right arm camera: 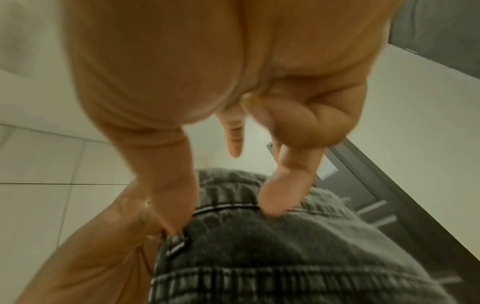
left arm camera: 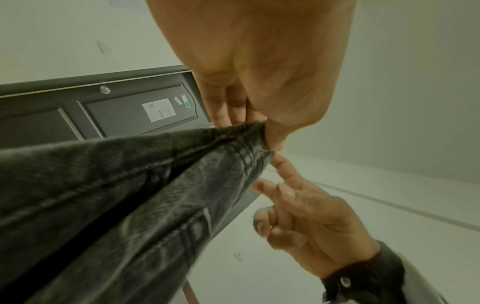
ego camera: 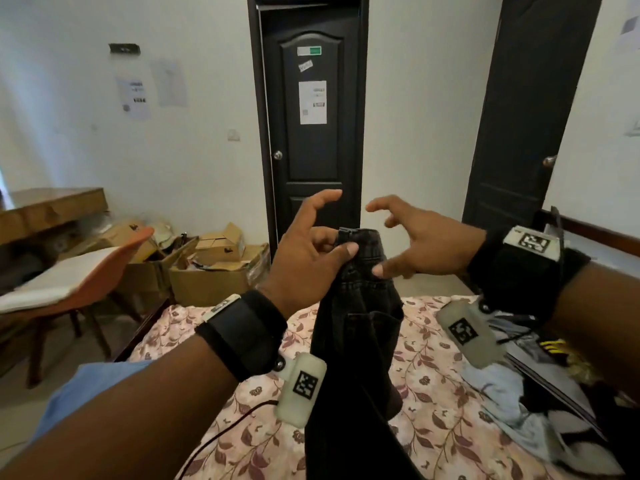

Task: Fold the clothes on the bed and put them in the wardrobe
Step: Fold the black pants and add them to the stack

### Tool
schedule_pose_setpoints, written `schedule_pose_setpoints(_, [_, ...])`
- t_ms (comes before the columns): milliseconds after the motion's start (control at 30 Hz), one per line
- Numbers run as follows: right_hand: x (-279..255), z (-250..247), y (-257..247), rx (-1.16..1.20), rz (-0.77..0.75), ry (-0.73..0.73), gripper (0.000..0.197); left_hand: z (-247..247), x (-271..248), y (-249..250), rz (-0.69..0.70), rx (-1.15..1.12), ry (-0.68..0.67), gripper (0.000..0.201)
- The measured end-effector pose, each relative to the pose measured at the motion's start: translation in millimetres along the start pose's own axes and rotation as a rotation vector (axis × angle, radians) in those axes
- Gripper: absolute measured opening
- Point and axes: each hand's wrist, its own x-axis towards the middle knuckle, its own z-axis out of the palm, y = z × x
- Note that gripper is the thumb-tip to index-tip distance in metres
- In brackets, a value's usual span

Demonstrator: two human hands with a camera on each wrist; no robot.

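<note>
- The left hand (ego camera: 308, 244) holds the black jeans (ego camera: 356, 341) up over the bed (ego camera: 433, 410), thumb and curled fingers pinching the waistband; the forefinger sticks out free.
- The right hand (ego camera: 415, 244) is spread, fingers bent but gripping nothing I can see. From the right wrist view, a fingertip and the thumb touch the waistband; no firm hold shows there.
- The jeans hang long from that one pinch, the legs draping down toward the flowered sheet. They look bunched, not yet folded flat.
- More clothes (ego camera: 512, 393) lie in a loose heap on the bed's right side, pale and dark pieces mixed, none folded as far as I can tell.
- No folded pile shows anywhere on the bed, and I see no wardrobe from here, only two dark doors (ego camera: 311, 133) and boxes (ego camera: 207, 265) by the wall.
- My reading: the job is near its start. This first garment wants straightening and folding, then the heap, then the carrying away.
</note>
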Motion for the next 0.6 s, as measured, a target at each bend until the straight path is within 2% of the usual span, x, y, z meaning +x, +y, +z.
schedule_pose_setpoints(33, [2.5, -0.1, 0.8, 0.037, 0.036, -0.137, 0.083, -0.7, 1.7, -1.8, 0.011, 0.005, -0.034, 0.068])
schedule_pose_setpoints(67, [5.5, 1.0, 3.2, 0.075, 0.05, -0.246, 0.079, -1.3, 3.4, -4.1, 0.028, 0.014, -0.072, 0.068])
schedule_pose_setpoints(100, [8.3, 1.7, 4.4, 0.098, 0.048, -0.317, 0.066, -1.8, 4.6, -5.9, 0.044, 0.012, -0.105, 0.068])
schedule_pose_setpoints(167, [16.2, 3.4, 8.5, 0.154, 0.041, -0.34, 0.036, -4.5, 5.0, -13.8, 0.047, -0.015, -0.141, 0.064])
schedule_pose_setpoints(200, [20.3, 3.5, 10.5, 0.174, 0.035, -0.342, 0.028, -6.2, 5.0, -18.9, 0.039, -0.034, -0.145, 0.061])
schedule_pose_setpoints(300, [34.5, 3.3, 13.7, 0.117, 0.026, -0.342, 0.025, -8.3, 1.1, -31.5, 0.015, -0.093, -0.089, 0.049])
schedule_pose_setpoints(367, [43.4, 3.7, 9.4, -0.042, 0.041, -0.259, 0.015, -4.8, -1.7, -38.1, -0.001, -0.125, -0.004, 0.047])
schedule_pose_setpoints(467, [51.9, -10.8, -8.5, -0.238, 0.04, -0.044, 0.018, 6.0, -13.3, -58.6, 0.002, 0.054, 0.104, 0.067])
schedule_pose_setpoints(533, [55.6, -37.7, -25.0, -0.311, 0.057, 0.075, 0.018, 15.1, -23.4, -76.8, 0.039, 0.187, 0.139, 0.08])
schedule_pose_setpoints(600, [58.0, -72.7, -46.4, -0.376, 0.06, 0.194, 0.02, 23.9, -27.8, -88.6, 0.059, 0.199, 0.169, 0.079])
